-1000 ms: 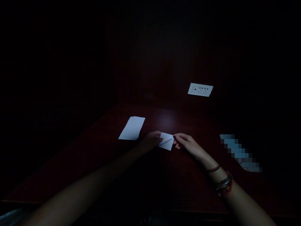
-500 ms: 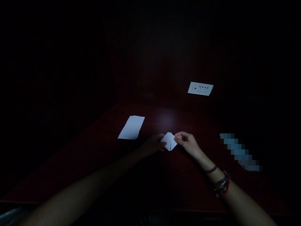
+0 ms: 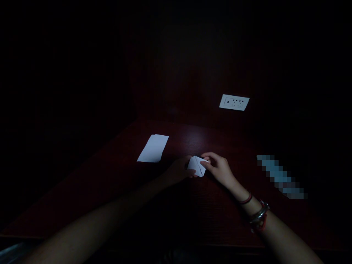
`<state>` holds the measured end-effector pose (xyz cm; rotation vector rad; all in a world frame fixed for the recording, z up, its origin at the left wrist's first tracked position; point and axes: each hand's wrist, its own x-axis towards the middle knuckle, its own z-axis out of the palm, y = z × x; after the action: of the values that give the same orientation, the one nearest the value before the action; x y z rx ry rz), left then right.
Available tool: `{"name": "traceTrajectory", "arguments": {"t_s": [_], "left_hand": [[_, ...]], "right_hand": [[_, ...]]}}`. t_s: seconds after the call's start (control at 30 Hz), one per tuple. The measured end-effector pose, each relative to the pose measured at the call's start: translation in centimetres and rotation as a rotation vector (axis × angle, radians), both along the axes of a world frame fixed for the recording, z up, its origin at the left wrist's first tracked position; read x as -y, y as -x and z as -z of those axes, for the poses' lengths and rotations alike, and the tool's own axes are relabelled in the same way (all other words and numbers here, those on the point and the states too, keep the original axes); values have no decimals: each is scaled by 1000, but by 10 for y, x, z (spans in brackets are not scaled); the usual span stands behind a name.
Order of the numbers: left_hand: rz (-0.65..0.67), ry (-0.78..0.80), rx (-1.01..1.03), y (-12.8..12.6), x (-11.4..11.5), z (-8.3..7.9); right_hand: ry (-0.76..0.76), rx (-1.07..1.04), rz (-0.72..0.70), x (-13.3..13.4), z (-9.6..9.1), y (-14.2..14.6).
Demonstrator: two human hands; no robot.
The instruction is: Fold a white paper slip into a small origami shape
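Note:
Between my two hands is a small folded piece of white paper (image 3: 196,168), with a dark slanting line where its flaps meet. My left hand (image 3: 180,169) pinches its left side, thumb on the near face and the other fingers mostly hidden behind. On the upper right edge, my right hand (image 3: 218,167) is closed, thumb on top and fingers behind. Farther left on the dark red table lies a small stack of white paper sheets (image 3: 153,148), touched by neither hand.
The dark reddish table (image 3: 110,176) meets a wall at the back. A white socket plate (image 3: 234,102) is set in that wall. Right of my right hand lies a pixelated bluish long shape (image 3: 280,176), too blurred to name. The surroundings are very dark.
The folded paper has turned slightly, so its seam now slants instead of running nearly upright. My right thumb has shifted a little left over its upper right part.

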<state>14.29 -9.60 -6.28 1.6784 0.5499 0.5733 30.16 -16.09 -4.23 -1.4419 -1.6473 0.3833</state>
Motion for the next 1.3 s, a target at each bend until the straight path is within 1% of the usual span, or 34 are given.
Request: {"name": "traceTrajectory", "arguments": {"t_s": [0.1, 0.23, 0.3, 0.33, 0.4, 0.47, 0.53, 0.6, 0.67, 0.7, 0.77, 0.87, 0.93, 1.0, 1.13, 1.23, 1.3], "left_hand": [[-25, -45, -32, 2, -2, -1], [-23, -130, -59, 4, -7, -3], [-44, -243, -104, 6, -9, -4], [-60, -327, -130, 7, -10, -4], [-85, -512, -177, 8, -11, -4], [-82, -657, -214, 9, -12, -5], [-84, -759, -244, 8, -11, -8], [-100, -838, -253, 7, -9, -13], [-119, -878, -238, 7, -7, -18], [-127, -874, -225, 7, -5, -21], [-143, -817, -195, 8, -5, -25], [-129, -635, -150, 10, -7, -24], [-98, -512, -113, 10, -10, -19], [-75, -432, -78, 9, -12, -14], [-48, -375, -73, 6, -12, -6], [-54, -352, -101, 6, -11, -4], [-56, -338, -112, 6, -10, -5]], "right_hand": [[93, -113, -48, -4, 4, -3], [244, -302, -118, -8, 9, -6], [313, -333, -142, -9, 11, -6], [343, -322, -149, -8, 12, -6], [370, -241, -155, -6, 12, -6], [333, -101, -158, -4, 10, -6], [237, 49, -155, -1, 4, -4], [109, 164, -130, 2, -2, -3], [3, 227, -88, 4, -8, -1], [-28, 237, -71, 4, -10, -1], [-25, 203, -63, 5, -11, -1], [79, 42, -107, 3, -7, -3], [153, -68, -142, 0, -2, -4], [217, -149, -159, -3, 3, -5], [322, -301, -160, -7, 9, -5], [336, -386, -182, -7, 11, -5], [340, -403, -200, -7, 11, -5]]}}
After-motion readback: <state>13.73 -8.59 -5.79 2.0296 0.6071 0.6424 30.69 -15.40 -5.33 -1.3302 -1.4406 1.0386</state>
